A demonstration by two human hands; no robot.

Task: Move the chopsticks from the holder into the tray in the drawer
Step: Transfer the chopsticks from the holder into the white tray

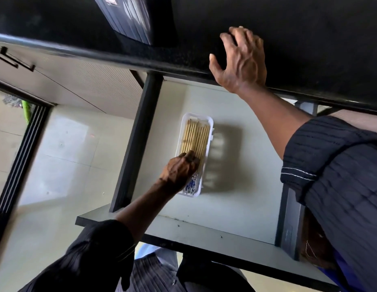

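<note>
A white plastic tray lies in the open drawer, and several pale wooden chopsticks lie side by side in it. Their blue-and-white patterned ends point towards me. My left hand rests on the near half of the bundle with its fingers closed around the sticks. My right hand lies flat on the black countertop above the drawer, fingers spread, holding nothing. A dark ribbed container stands on the counter at the top; I cannot tell whether it is the holder.
The drawer has black side walls and a pale bottom with bare room to the right of the tray. A cabinet front with a black handle is at the upper left. Pale floor tiles lie below left.
</note>
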